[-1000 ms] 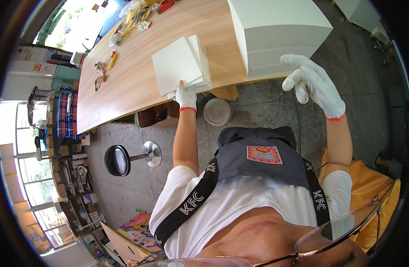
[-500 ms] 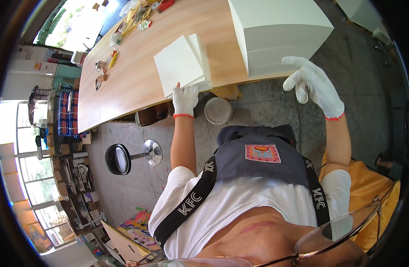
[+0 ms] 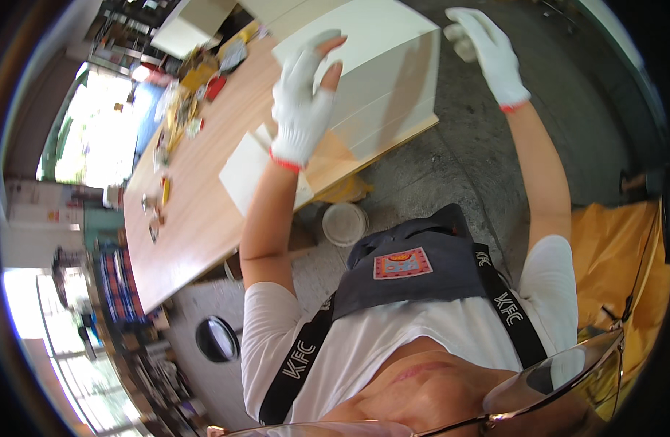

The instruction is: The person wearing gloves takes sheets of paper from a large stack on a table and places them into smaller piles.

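Note:
My left hand [image 3: 300,105], in a white knit glove with bare thumb and fingertip, is raised by the near left side of a tall white block that looks like stacked sheets [image 3: 382,84]. Its fingers are stretched and apart, with nothing in them. Beyond the block's right corner, my right hand [image 3: 486,54] hangs in a white glove, fingers slightly bent and apart; whether it touches the block cannot be made out. A low pile of white sheets [image 3: 240,171] lies on the wooden table, partly hidden behind my left forearm.
The light wooden table [image 3: 193,233] carries a yellow tool [image 3: 165,191], small metal items and a row of plastic bags [image 3: 176,120] along its far side. A round pale bucket [image 3: 345,223] and a black stool [image 3: 218,339] stand on the grey floor. Orange cloth [image 3: 615,247] hangs at right.
My left hand has left the low sheet pile and risen toward the tall white block. My right hand has moved up and farther forward. The view has turned, shifting the table.

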`<action>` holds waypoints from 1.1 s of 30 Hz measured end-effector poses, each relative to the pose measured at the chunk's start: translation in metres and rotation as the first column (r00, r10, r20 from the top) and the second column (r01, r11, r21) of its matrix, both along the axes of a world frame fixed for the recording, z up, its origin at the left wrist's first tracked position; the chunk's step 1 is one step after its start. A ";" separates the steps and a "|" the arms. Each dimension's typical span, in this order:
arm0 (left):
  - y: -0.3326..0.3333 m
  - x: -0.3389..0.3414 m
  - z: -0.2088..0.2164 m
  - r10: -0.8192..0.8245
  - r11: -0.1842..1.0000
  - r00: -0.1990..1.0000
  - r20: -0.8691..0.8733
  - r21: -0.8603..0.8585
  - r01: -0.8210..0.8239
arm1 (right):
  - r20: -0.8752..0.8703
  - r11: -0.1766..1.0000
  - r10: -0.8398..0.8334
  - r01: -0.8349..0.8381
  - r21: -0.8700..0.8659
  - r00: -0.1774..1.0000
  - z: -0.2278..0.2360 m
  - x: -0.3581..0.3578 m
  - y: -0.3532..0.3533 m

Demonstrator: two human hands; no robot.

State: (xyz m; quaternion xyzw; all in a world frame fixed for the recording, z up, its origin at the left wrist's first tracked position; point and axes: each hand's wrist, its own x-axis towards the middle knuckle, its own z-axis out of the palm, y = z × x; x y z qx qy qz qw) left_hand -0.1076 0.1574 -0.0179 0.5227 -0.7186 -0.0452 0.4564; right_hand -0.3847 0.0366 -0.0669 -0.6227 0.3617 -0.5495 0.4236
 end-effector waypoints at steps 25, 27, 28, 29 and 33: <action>-0.153 -0.023 -0.024 -0.292 0.943 0.928 0.231 0.231 0.239 | -0.477 0.981 -0.162 0.090 -0.170 0.864 0.007 0.054 -0.076; -0.149 -0.023 -0.022 -0.330 0.896 0.944 0.029 0.323 0.303 | -0.419 0.989 -0.126 0.079 -0.127 0.899 0.002 0.054 -0.077; -0.149 -0.023 -0.019 -0.340 0.886 0.940 0.019 0.340 0.314 | -0.387 0.990 -0.119 0.080 -0.115 0.914 0.000 0.054 -0.077; -0.149 -0.024 -0.015 -0.350 0.876 0.937 0.008 0.357 0.324 | -0.354 0.991 -0.113 0.081 -0.103 0.928 -0.002 0.053 -0.077; -0.147 -0.026 -0.014 -0.360 0.841 0.930 -0.076 0.404 0.359 | -0.287 0.971 -0.181 0.126 -0.201 0.941 -0.009 0.056 -0.077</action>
